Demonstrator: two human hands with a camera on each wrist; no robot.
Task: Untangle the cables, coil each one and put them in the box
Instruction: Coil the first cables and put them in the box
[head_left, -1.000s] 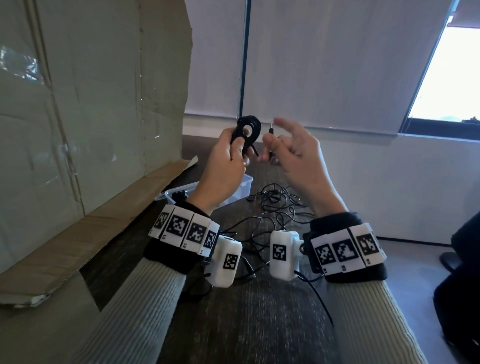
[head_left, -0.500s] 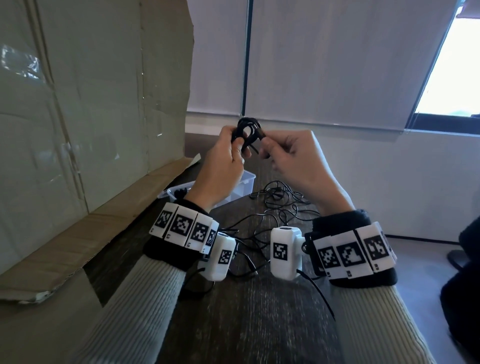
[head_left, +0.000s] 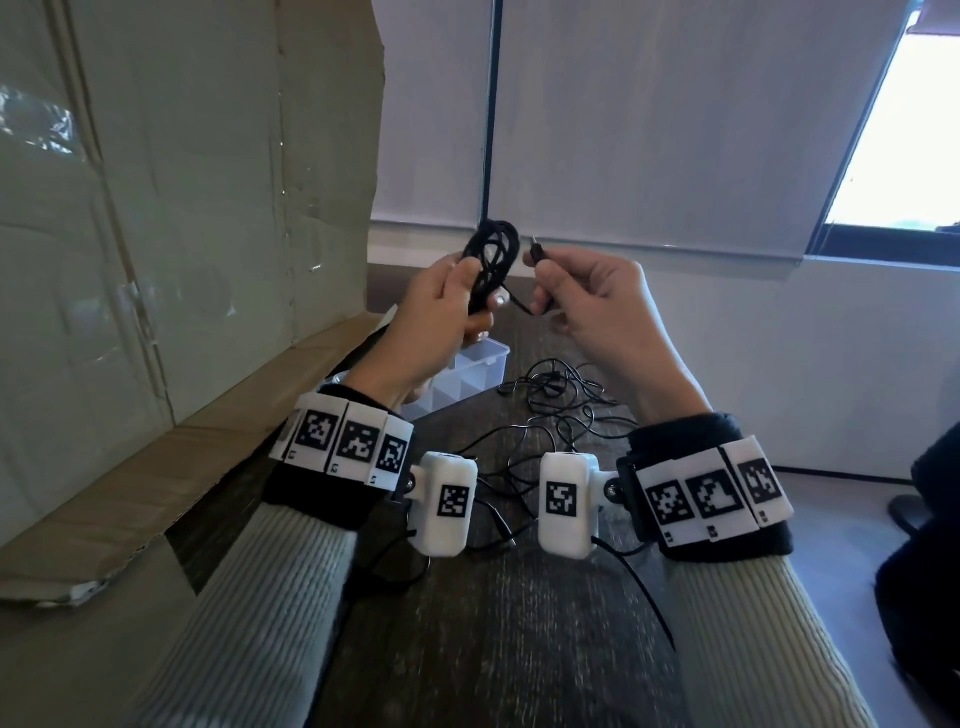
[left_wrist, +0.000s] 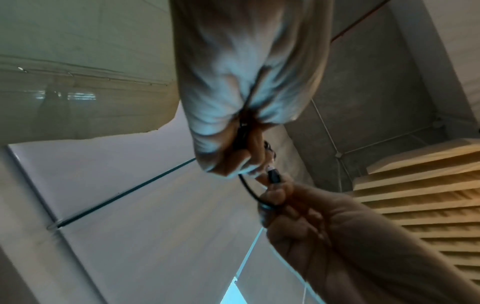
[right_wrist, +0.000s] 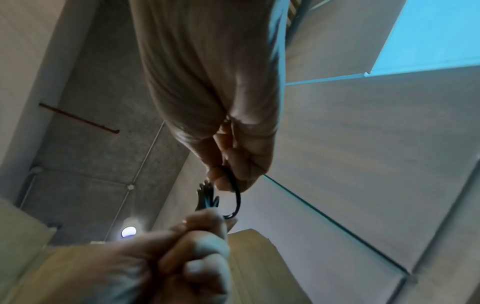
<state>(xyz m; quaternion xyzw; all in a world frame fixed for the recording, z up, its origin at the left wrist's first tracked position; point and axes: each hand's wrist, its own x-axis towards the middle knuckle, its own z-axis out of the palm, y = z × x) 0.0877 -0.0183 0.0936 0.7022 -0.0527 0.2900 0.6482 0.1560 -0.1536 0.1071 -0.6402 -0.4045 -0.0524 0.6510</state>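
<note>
1. Since 0.5 s ago, your right hand is pulling the plug end away from the coil.
2. Your left hand is gripping the coiled black cable, raised above the clear plastic box.
3. Tangled cables are lying on the table.

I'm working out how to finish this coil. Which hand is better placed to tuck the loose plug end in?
Right, I'd judge. The right hand already pinches the plug end beside the coil, while the left hand grips that coil.
</note>
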